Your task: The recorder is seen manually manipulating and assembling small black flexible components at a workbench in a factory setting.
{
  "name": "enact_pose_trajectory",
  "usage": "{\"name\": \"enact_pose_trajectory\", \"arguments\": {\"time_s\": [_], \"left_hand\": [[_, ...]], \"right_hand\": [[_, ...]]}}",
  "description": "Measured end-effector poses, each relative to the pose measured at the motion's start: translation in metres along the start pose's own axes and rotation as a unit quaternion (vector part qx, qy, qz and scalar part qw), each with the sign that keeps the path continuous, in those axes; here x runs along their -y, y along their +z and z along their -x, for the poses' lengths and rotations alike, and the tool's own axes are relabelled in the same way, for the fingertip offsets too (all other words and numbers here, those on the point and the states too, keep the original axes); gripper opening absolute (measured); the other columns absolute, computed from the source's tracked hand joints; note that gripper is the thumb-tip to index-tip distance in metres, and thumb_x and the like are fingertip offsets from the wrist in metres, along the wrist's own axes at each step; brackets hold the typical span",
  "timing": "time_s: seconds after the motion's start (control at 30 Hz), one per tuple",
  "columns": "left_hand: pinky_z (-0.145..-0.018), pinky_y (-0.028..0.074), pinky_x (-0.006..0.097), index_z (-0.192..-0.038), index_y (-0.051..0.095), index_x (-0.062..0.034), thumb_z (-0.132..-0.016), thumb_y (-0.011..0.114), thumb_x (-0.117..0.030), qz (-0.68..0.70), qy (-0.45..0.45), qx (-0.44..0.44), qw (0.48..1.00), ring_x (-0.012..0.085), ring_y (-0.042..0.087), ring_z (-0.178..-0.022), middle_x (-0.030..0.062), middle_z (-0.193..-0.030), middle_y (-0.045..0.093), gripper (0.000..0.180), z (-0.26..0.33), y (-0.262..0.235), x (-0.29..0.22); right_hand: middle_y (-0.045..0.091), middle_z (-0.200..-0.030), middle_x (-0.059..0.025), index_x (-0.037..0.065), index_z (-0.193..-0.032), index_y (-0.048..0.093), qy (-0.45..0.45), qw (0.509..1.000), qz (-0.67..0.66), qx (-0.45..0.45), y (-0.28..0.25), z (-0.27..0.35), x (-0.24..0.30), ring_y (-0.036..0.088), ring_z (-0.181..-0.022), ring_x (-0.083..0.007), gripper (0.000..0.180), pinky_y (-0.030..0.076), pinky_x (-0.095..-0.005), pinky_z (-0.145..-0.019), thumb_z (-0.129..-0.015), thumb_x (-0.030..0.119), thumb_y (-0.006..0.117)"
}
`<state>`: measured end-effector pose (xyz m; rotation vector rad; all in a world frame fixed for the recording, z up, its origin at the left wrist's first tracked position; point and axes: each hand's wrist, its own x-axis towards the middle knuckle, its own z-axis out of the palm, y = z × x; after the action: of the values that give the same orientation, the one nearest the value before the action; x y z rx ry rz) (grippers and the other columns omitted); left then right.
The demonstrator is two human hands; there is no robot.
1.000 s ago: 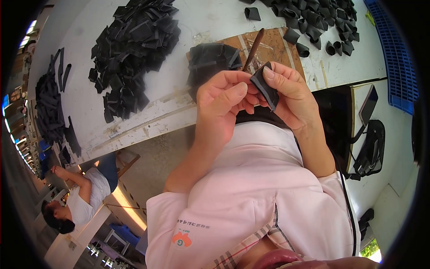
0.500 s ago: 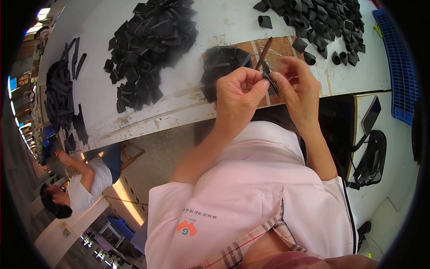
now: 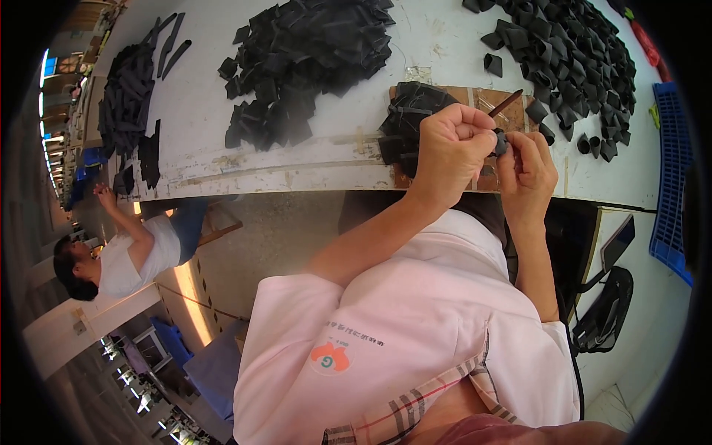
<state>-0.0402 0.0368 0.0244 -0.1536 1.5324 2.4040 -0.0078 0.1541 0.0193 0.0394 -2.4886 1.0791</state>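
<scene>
Between my two hands is a small black strip piece (image 3: 500,142), curled up, with its far side partly hidden by fingers. My left hand (image 3: 454,152) pinches it from the left with thumb and fingertips. From the right, my right hand (image 3: 528,176) grips the same piece, its fingers bent inward. A thin dark brown stick (image 3: 508,102) sticks out beyond the left fingertips; its lower end is hidden. Beneath the hands lies a brown board (image 3: 475,96) with clear tape on it. A stack of flat black pieces (image 3: 415,107) rests on the board, left of my left hand.
Flat black pieces (image 3: 311,59) form a big heap on the white table (image 3: 297,159). Folded black loops (image 3: 571,67) are piled at the far right, long black strips (image 3: 126,104) at the far left. A blue crate (image 3: 671,178) stands right; another person (image 3: 141,245) sits left.
The view has shifted, so the table's things sit farther right. My right fingers, lifted apart before, have closed on the black piece, which now looks curled. The stick leans more to the right.
</scene>
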Motion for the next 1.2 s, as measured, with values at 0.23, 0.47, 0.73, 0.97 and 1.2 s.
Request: {"name": "enact_pose_trajectory", "arguments": {"time_s": [0.23, 0.47, 0.73, 0.97, 1.2], "left_hand": [[-0.038, 0.027, 0.016, -0.082, 0.053, 0.0005, -0.072, 0.052, 0.007, 0.044, -0.083, 0.106, 0.990, 0.0005, 0.037, -0.045, 0.0031, -0.071, 0.054, 0.012, 0.008, 0.000, -0.008], [-0.034, 0.028, 0.017, -0.078, 0.055, 0.0022, -0.076, 0.047, 0.005, 0.070, 0.067, -0.020, 0.995, 0.0033, 0.035, -0.036, 0.0109, -0.073, 0.059, 0.008, -0.010, -0.016, -0.017], [-0.039, 0.033, 0.015, -0.089, 0.053, 0.0034, -0.080, 0.057, -0.004, 0.041, 0.024, 0.091, 0.995, 0.0031, 0.042, -0.043, 0.0060, -0.071, 0.057, 0.012, 0.011, 0.006, -0.038], [-0.036, 0.031, 0.015, -0.083, 0.055, 0.0002, -0.078, 0.058, 0.002, 0.083, 0.024, 0.096, 0.992, 0.0020, 0.042, -0.042, 0.0063, -0.071, 0.059, 0.006, 0.006, 0.000, -0.032], [-0.030, 0.024, 0.017, -0.099, 0.048, 0.0043, -0.085, 0.038, 0.003, 0.482, -0.183, 0.305, 0.800, 0.0023, 0.034, -0.030, 0.0144, -0.081, 0.058, 0.018, -0.016, -0.011, -0.054]], "right_hand": [[0.048, -0.064, 0.0007, -0.003, -0.085, 0.057, 0.351, 0.638, -0.674, 0.120, -0.011, -0.003, -0.018, 0.036, -0.051, -0.0043, 0.009, 0.028, -0.0154, -0.042, -0.077, 0.002, 0.058], [0.045, -0.065, -0.0001, 0.002, -0.079, 0.053, 0.285, 0.672, -0.669, 0.138, -0.025, -0.015, -0.018, 0.035, -0.051, -0.0051, 0.017, 0.027, -0.0159, -0.041, -0.086, 0.018, 0.052], [0.053, -0.069, -0.0028, 0.002, -0.086, 0.055, 0.254, 0.688, -0.670, 0.114, -0.021, -0.031, 0.010, 0.037, -0.050, -0.0039, 0.019, 0.028, -0.0155, -0.040, -0.087, 0.020, 0.052], [0.045, -0.063, 0.0017, 0.003, -0.079, 0.053, 0.258, 0.726, -0.621, 0.140, -0.022, -0.033, 0.014, 0.033, -0.048, -0.0032, 0.022, 0.027, -0.0151, -0.041, -0.086, 0.023, 0.053], [0.038, -0.058, 0.0054, 0.005, -0.071, 0.051, 0.161, 0.821, -0.508, 0.203, -0.033, -0.064, 0.032, 0.031, -0.050, -0.0019, 0.027, 0.022, -0.0156, -0.042, -0.086, 0.028, 0.053]]}}
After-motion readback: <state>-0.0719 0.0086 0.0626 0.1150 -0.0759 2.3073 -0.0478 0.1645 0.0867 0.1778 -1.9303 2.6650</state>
